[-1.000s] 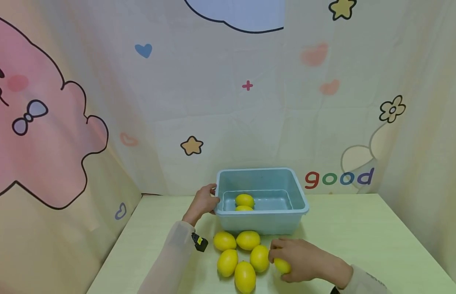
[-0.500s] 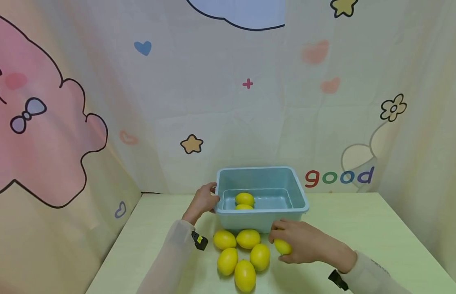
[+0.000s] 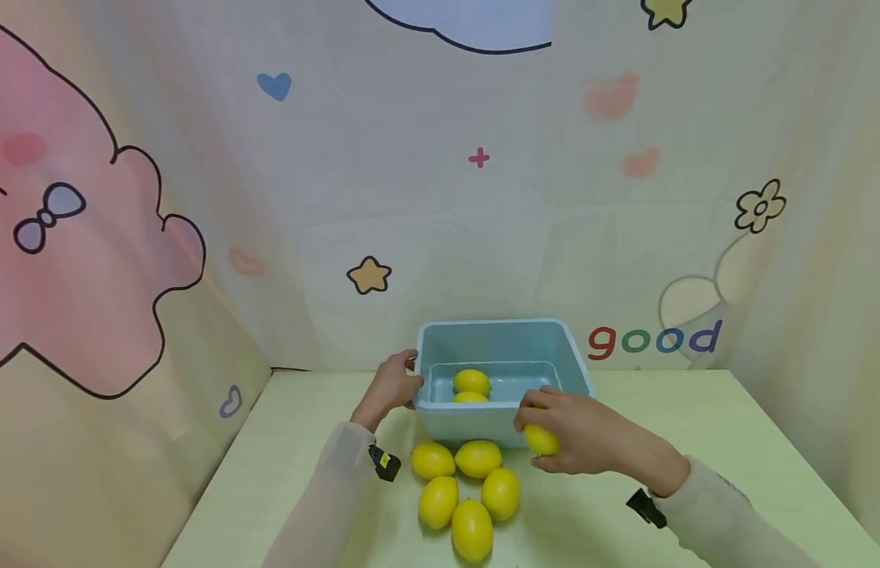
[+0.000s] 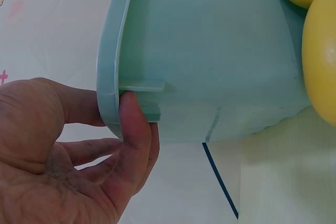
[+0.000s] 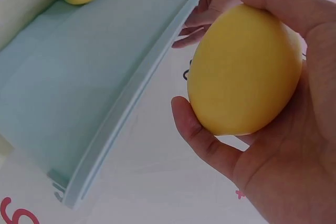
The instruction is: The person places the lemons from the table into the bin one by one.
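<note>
A light blue plastic bin (image 3: pixel 475 426) stands at the back of the table, with two lemons (image 3: pixel 471 383) inside near its left end. My left hand (image 3: pixel 392 388) grips the bin's left rim; the left wrist view shows thumb and fingers (image 4: pixel 135 140) pinching around that rim (image 4: pixel 109 66). In my right hand (image 3: pixel 585 434) is a lemon (image 3: pixel 541 440), held just in front of the bin's front wall near its right side. The right wrist view shows this lemon (image 5: pixel 244 72) between thumb and fingers, apart from the bin's rim (image 5: pixel 131 93).
Several lemons (image 3: pixel 471 530) lie in a cluster on the pale green table (image 3: pixel 589 521) in front of the bin. Behind the table hangs a printed curtain (image 3: pixel 412 197); the bin stands close to it.
My right hand has lifted the lemon from beside the cluster and carried it forward and up toward the bin's front rim. My left hand keeps its grip on the bin.
</note>
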`<state>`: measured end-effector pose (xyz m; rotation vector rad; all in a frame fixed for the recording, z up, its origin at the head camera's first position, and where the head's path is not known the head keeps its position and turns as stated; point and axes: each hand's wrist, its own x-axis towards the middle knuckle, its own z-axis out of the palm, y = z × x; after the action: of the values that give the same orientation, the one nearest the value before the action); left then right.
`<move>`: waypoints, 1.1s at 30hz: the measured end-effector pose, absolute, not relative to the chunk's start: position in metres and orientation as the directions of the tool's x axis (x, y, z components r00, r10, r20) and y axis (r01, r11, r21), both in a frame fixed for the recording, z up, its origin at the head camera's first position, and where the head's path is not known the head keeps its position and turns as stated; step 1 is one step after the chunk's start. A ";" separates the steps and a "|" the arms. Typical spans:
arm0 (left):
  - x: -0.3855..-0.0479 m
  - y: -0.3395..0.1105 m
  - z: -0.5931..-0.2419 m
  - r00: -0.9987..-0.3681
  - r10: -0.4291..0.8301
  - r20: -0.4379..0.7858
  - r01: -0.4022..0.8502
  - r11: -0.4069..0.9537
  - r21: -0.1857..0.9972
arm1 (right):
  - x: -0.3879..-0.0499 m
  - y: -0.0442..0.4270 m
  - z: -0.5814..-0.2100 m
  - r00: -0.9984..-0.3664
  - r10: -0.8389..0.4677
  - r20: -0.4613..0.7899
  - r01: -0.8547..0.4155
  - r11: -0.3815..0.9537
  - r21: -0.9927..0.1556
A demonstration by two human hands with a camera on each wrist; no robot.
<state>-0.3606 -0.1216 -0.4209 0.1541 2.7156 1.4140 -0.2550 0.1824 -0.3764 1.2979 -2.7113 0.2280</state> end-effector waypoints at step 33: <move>-0.362 -0.121 -0.419 -0.993 0.118 -0.009 0.061 0.576 0.815 | -0.291 0.182 -0.324 -0.645 -0.718 0.261 -0.756 0.650 -0.080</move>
<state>-0.3616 -0.1214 -0.4195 0.1553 2.7330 1.4107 -0.2912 0.1817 -0.3237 1.2043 -2.6622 0.2696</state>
